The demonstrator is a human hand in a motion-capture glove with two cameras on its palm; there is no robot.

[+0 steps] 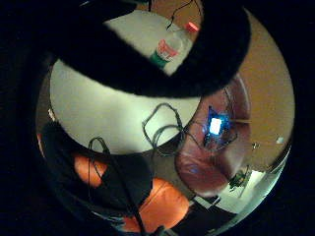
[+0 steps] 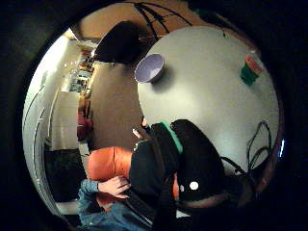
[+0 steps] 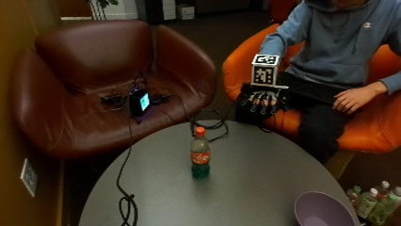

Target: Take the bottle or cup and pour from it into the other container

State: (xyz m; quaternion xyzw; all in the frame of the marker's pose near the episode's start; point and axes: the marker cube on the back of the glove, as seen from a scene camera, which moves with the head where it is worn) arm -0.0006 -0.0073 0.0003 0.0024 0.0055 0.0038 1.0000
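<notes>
A small plastic bottle [image 3: 200, 157] with an orange cap, a red label and green liquid stands upright near the middle of the round grey table [image 3: 263, 179]. A purple bowl [image 3: 323, 209] sits at the table's near right edge. My gloved right hand [image 3: 263, 101] hovers beyond the table's far edge, in front of the seated person's knees. Its fingers hang down relaxed and hold nothing. The little finger side palm view shows the bottle [image 1: 170, 49] on the table past a black strap. In the thumb side palm view the bowl [image 2: 150, 67] and the bottle [image 2: 251, 70] stand far apart on the table.
A brown leather armchair [image 3: 94, 80] behind the table holds a small device with a lit screen [image 3: 139, 102] and cables. A black cable [image 3: 127, 202] trails onto the table's left side. The person sits in an orange chair [image 3: 363, 127]. Several bottles [image 3: 376, 200] stand on the floor at right.
</notes>
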